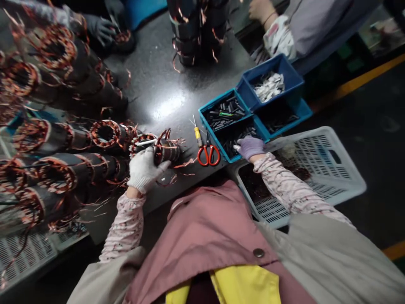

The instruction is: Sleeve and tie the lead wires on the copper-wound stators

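My left hand (pixel 144 169), in a white fabric glove, grips a small electric motor stator (pixel 167 153) with copper windings and loose wire ends at the table's edge. A thin white rod (pixel 145 142) lies across the stator's end, near the glove. My right hand (pixel 249 147), in a purple glove, rests against the corner of a blue divided tray (pixel 218 144) holding black insulating sleeves. Its fingertips are bunched, and I cannot tell whether they hold anything. Red-handled scissors (pixel 209 155) and a yellow-handled awl (pixel 198 136) lie between my hands.
Many wound stators (pixel 53 50) lie piled at the left, and more stand stacked (pixel 186 29) at the back. A white perforated crate (pixel 329 169) sits at my right. A co-worker's gloved hand (pixel 100 29) and another person's hand (pixel 262 10) are across the dark table.
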The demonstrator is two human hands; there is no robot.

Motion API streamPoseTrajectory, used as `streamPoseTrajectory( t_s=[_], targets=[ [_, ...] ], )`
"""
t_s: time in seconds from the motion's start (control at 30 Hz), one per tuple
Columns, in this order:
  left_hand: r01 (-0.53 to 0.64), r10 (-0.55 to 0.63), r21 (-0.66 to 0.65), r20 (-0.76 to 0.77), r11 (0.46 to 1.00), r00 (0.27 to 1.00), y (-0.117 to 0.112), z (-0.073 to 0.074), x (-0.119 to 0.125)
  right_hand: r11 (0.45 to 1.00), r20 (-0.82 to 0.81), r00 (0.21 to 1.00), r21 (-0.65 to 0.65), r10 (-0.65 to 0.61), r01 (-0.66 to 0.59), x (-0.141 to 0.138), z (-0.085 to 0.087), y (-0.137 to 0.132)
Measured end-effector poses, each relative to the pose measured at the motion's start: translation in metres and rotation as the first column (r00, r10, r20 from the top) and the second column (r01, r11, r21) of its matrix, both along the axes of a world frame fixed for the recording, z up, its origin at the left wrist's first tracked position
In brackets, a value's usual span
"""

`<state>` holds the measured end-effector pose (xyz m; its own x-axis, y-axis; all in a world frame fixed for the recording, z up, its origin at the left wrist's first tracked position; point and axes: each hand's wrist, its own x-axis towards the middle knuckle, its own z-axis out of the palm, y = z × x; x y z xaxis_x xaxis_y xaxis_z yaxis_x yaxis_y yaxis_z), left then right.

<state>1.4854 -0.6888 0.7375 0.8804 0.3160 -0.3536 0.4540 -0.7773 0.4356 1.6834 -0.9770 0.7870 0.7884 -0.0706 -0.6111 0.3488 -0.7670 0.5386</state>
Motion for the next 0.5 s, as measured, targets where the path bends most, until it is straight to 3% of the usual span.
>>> streamPoseTrajectory(
  t_s=[0.1, 0.23, 0.33, 0.43, 0.5],
  targets=[
    [0.117, -0.117, -0.02, -0.008, 0.993, 0.993, 0.004, 0.0, -0.003, 1.0, -0.029, 0.999, 0.017, -0.017, 0.017, 0.0, -0.02, 0.008],
    [0.17, -0.169, -0.025, 0.042, 0.985, 0.985, -0.001, 0.003, 0.001, 0.999, -0.038, 0.999, 0.049, -0.018, 0.02, 0.001, -0.028, 0.006],
    [0.215, -0.21, -0.046, 0.087, 0.976, 0.974, -0.005, 0.001, 0.004, 0.984, -0.058, 0.995, 0.157, -0.079, 0.087, 0.008, -0.026, 0.002],
    [0.28, -0.27, -0.069, 0.122, 0.958, 0.955, -0.004, -0.002, 0.005, 0.916, -0.054, 0.982, 0.355, -0.182, 0.189, 0.017, -0.017, -0.003],
    [0.304, -0.292, -0.072, 0.139, 0.95, 0.946, -0.002, -0.002, 0.006, 0.866, -0.015, 0.981, 0.468, -0.193, 0.178, 0.02, -0.004, -0.006]
  ],
)
